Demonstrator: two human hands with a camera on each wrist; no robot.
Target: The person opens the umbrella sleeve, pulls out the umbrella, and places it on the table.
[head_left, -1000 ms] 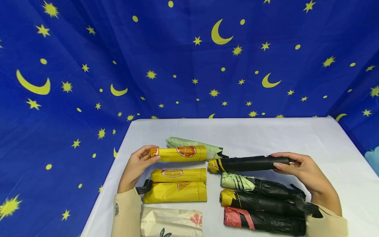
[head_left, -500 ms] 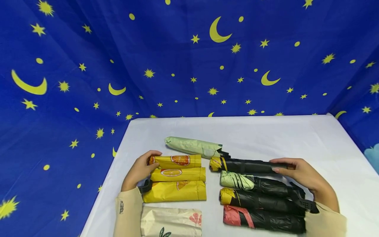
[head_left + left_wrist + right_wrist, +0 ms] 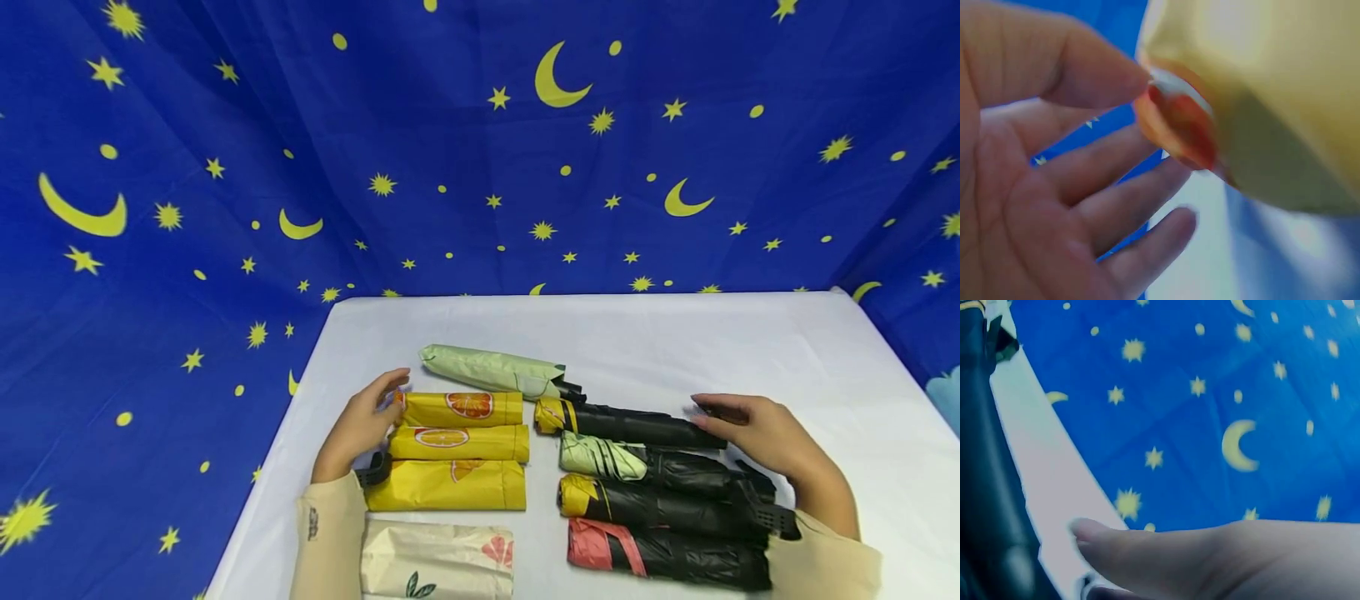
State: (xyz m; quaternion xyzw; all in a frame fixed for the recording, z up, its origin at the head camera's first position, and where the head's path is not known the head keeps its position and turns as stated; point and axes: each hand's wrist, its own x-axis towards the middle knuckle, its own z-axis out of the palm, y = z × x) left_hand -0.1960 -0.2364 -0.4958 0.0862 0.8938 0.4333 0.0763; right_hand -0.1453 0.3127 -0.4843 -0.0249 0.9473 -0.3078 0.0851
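Observation:
My left hand point(image 3: 362, 425) is at the left end of the farthest yellow umbrella sleeve point(image 3: 465, 408), printed with an orange slice. In the left wrist view its fingers are spread, and the thumb tip lies at the sleeve's orange end point(image 3: 1179, 119); whether it touches, I cannot tell. My right hand point(image 3: 761, 425) hovers beside the right end of a black folded umbrella point(image 3: 637, 422) with a yellow tip, its fingers loosely bent around nothing. The right wrist view shows that black umbrella point(image 3: 988, 456) apart from the visible finger.
Nearer lie two more yellow sleeves point(image 3: 457, 443) and a cream sleeve point(image 3: 435, 558). Folded umbrellas with green point(image 3: 600, 457), yellow point(image 3: 577, 497) and red point(image 3: 588, 544) ends line the right. Behind lies a pale green umbrella point(image 3: 487, 370). Blue starry cloth point(image 3: 450, 125) surrounds the white table point(image 3: 637, 333).
The yellow sleeve and the black umbrella have come down onto the table at the far ends of their rows. Both hands have let go, their fingers loosening.

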